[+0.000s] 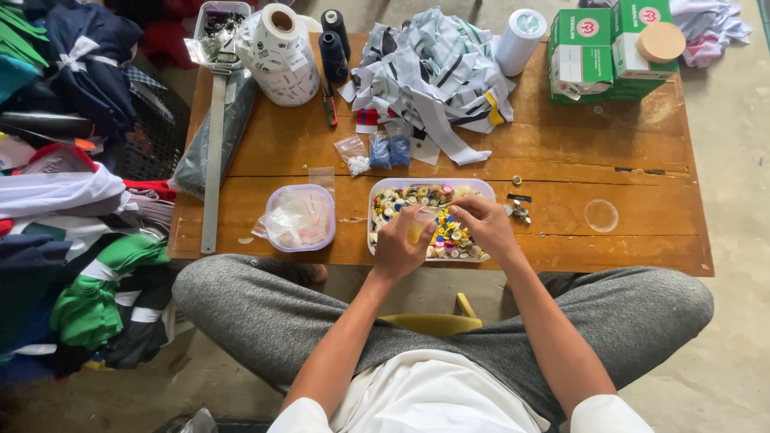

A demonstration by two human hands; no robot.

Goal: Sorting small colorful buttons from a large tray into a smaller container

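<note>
A clear rectangular tub (481, 186) full of mixed coloured buttons (405, 196) stands near the front edge of the low wooden table (577, 160). My left hand (399, 245) is over the tub's front left part, closed on a small clear plastic bag (419, 224) with something yellowish inside. My right hand (483, 225) hovers over the tub's right half, thumb and fingers pinched together at the bag's mouth; whether a button is between them is too small to tell.
A lidded tub of small bags (300, 216) stands left of the buttons. Behind lie fabric strips (437, 68), dark thread cones (332, 48), label rolls (281, 52), green boxes (609, 52) and a long metal ruler (213, 152). Clothes (72, 216) pile up at left. My grey-trousered knees (241, 301) frame the table's front.
</note>
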